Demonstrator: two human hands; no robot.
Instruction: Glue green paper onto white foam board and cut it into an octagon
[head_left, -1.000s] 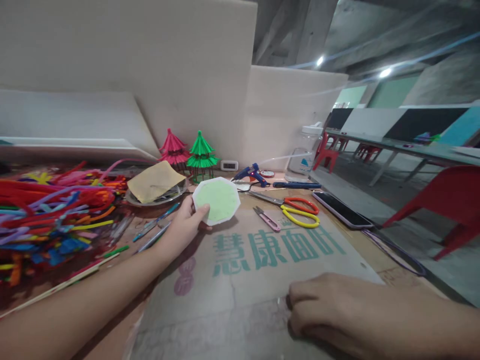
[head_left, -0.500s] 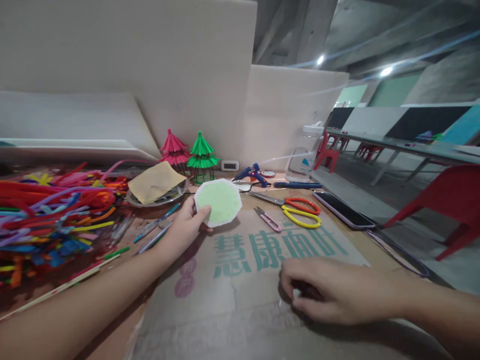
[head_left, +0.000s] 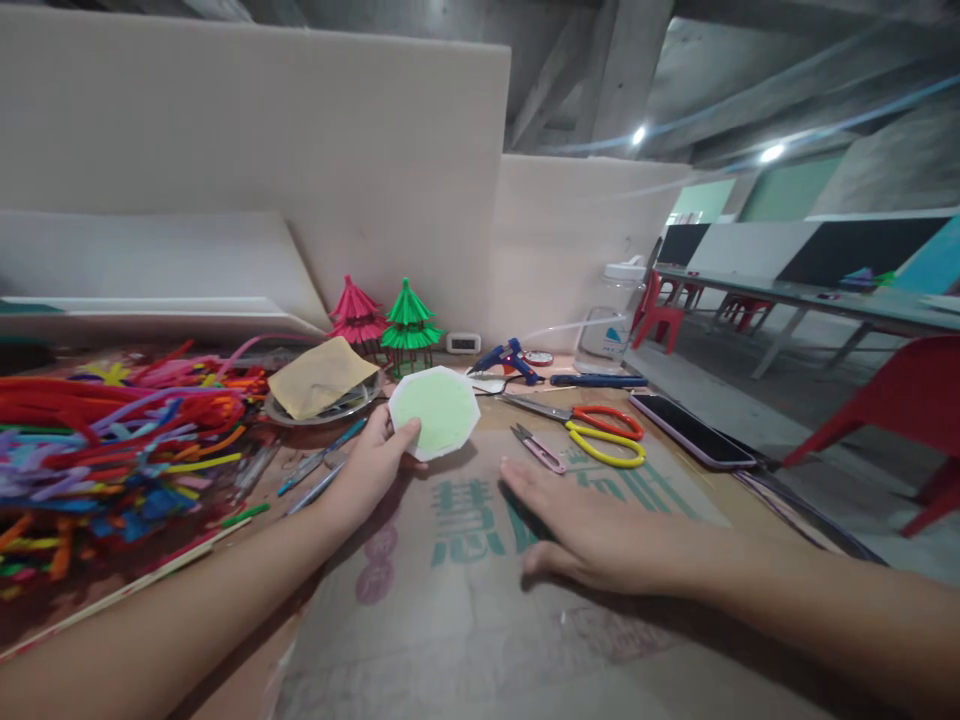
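An octagonal piece [head_left: 438, 408], pale green with a white rim, is gripped at its lower left edge by my left hand [head_left: 384, 447], thumb on top. My right hand [head_left: 574, 525] is open above the printed cardboard [head_left: 420, 620], its fingers stretched out and the thumb apart. Just beyond those fingers lie pink thread snips [head_left: 538, 449]. Scissors [head_left: 600, 440] with orange and yellow handles rest to their right. Behind the octagon stand a pink pagoda-like model [head_left: 355, 315] and a green one [head_left: 409, 320].
Colourful pipe cleaners [head_left: 112, 440] are heaped at left, beside a dish [head_left: 300, 415] with yellowish paper on it. Toward the back are a blue glue gun [head_left: 506, 360], a clear bottle [head_left: 606, 325] and a small digital clock [head_left: 463, 344]. A phone [head_left: 691, 430] lies at the right edge.
My right hand has moved left and forward, and its curled fingers have straightened. My left hand still holds the octagonal piece in about the same spot. The view has tilted slightly upward.
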